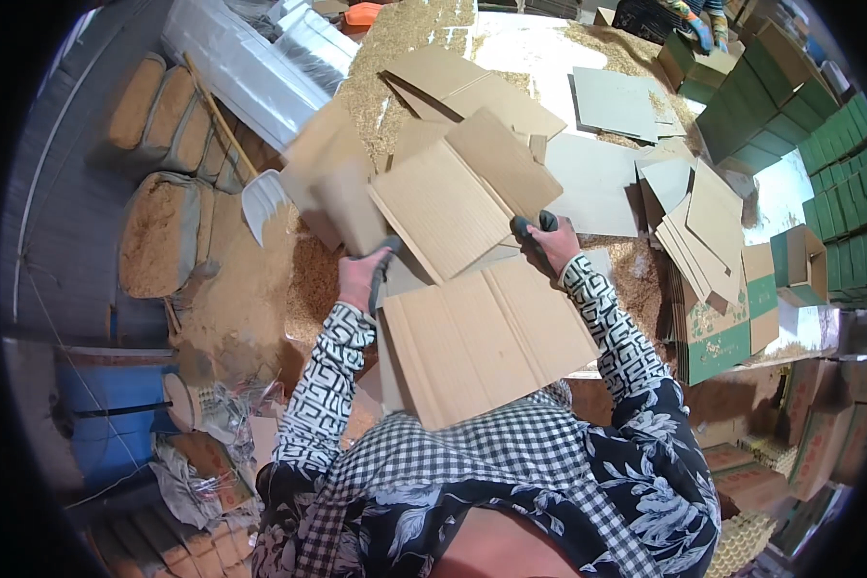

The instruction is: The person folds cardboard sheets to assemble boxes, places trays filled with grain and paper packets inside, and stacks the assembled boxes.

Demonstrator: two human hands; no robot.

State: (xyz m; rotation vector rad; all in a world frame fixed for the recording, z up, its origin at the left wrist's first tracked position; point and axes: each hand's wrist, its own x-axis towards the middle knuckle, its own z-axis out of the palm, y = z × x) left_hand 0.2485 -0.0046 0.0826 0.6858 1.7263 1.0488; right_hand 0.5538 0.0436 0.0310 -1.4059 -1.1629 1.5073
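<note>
My left hand (361, 277), with dark coverings on its fingertips, is closed at the lower edge of a brown cardboard sheet (342, 188), which is blurred by motion. Just right of it lies a scored cardboard sheet (443, 212) with a fold line near its right side. At that sheet's lower right edge my right hand (554, 243) is closed in a pinch, its fingertips dark-covered too. Nearer my body, another creased cardboard sheet (486, 337) rests tilted against the checked apron (472, 448). More cardboard (462, 87) lies loosely on the far side.
Wood shavings (405, 34) cover much of the table. Grey sheets (612, 101) and a cardboard stack (708, 226) lie to the right, near green boxes (761, 101). A white shovel (263, 202) and filled sacks (159, 236) stand left. At the far right, another person's gloved hands (708, 34) touch a box.
</note>
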